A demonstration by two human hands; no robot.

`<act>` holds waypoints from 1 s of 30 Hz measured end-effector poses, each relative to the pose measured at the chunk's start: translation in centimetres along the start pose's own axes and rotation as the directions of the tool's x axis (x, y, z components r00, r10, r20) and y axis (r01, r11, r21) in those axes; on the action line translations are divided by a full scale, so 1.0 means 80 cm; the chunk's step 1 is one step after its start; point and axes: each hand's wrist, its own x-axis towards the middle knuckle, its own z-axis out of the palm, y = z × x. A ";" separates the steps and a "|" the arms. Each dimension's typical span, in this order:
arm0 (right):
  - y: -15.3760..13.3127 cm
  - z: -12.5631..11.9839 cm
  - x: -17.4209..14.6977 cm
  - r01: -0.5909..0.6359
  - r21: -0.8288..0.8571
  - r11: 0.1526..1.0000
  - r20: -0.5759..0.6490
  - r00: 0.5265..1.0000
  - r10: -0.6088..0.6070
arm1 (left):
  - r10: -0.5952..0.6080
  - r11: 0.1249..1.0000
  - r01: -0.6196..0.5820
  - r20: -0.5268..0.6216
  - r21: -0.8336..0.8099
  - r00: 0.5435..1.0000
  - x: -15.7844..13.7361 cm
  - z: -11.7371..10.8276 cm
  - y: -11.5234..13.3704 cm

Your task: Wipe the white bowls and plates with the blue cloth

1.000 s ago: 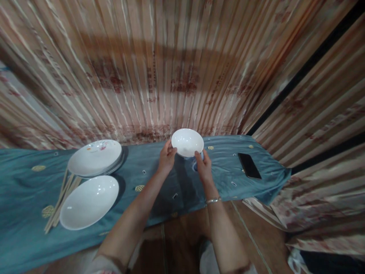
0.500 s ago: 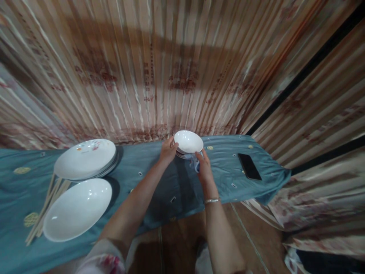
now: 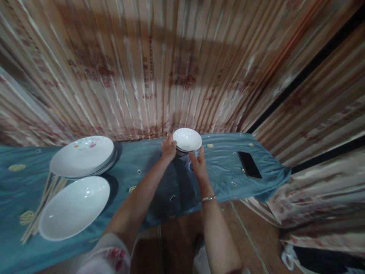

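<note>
A white bowl (image 3: 187,139) tops a small stack of bowls (image 3: 181,152) near the curtain side of the table. My left hand (image 3: 169,148) grips the left side of the top bowl, thumb near the rim. At the stack's front right is my right hand (image 3: 199,161), fingers curled along the bowl's side. A pale blue and white cloth (image 3: 188,163) is bunched in that hand and hangs against the front of the stack. Part of the cloth is hidden by the fingers.
To the left sit a stack of floral plates (image 3: 82,156), a large white oval bowl (image 3: 74,207) and several wooden chopsticks (image 3: 38,217). A black phone (image 3: 249,164) lies to the right on the blue-green tablecloth (image 3: 221,171). A pleated curtain (image 3: 159,68) rises behind.
The top bowl has come down from a tilt and now sits more level on the stack. Both hands moved with it, and the view shifted slightly.
</note>
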 end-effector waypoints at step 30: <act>-0.040 0.159 -0.230 -0.021 -0.097 0.995 0.704 0.705 0.084 | 0.024 0.970 0.110 -0.535 0.218 0.844 -0.245 -0.308 -0.011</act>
